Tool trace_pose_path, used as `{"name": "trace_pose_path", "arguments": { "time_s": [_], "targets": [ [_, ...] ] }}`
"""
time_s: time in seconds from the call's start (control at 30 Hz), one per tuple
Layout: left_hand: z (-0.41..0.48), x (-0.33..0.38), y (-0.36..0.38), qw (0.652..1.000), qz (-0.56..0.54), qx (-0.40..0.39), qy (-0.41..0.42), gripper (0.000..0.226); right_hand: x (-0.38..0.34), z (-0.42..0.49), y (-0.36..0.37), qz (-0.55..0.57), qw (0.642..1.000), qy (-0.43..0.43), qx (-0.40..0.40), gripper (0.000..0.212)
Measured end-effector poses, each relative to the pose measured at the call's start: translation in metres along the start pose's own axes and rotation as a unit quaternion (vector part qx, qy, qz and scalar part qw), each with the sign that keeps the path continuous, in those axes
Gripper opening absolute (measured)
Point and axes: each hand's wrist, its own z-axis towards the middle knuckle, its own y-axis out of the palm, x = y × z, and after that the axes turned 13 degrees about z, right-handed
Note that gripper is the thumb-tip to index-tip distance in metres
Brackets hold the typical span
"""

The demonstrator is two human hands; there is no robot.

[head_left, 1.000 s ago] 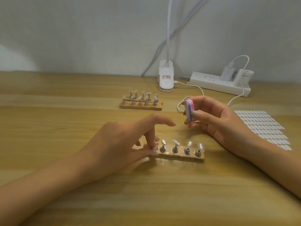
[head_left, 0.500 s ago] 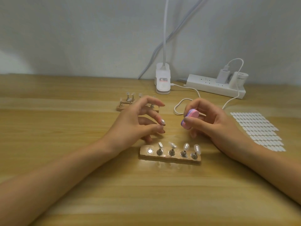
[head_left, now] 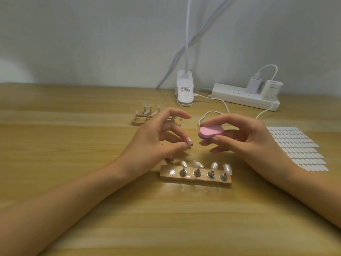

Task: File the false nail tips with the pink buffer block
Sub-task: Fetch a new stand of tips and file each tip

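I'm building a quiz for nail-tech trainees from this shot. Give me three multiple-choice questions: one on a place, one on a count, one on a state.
1. Where is the white sticker sheet?
A. right of the right hand, which holds the pink buffer block
B. at the far left
C. in the near middle

2. How many nail tips stand on the near wooden strip?
A. two
B. four
C. six

3. The left hand:
A. lies flat
B. is an empty fist
C. pinches a nail tip

Key: 1 A, the sheet lies past the right wrist; 2 B, four stand and the left-end spot is bare; 3 C, it holds one tip above the strip.
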Motion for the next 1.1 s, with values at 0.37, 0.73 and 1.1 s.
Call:
{"name": "trace_pose_path", "arguments": {
  "time_s": [0.37, 0.73, 1.1],
  "targets": [
    [-0.004, 0.008, 0.002, 0.993, 0.092, 0.045, 0.050, 0.061, -0.002, 0.002, 0.008, -0.148, 0.987, -0.061, -0.014, 0.025],
    [-0.008, 0.011, 0.004, 0.996, 0.040, 0.070, 0.026, 0.060, 0.000, 0.005, 0.011, -0.208, 0.967, -0.144, -0.022, 0.021],
    [-0.006, 0.007, 0.003, 0.996, 0.034, 0.078, 0.022, 0.042, 0.004, 0.007, 0.007, -0.224, 0.964, -0.142, 0.005, 0.023]
  ]
}}
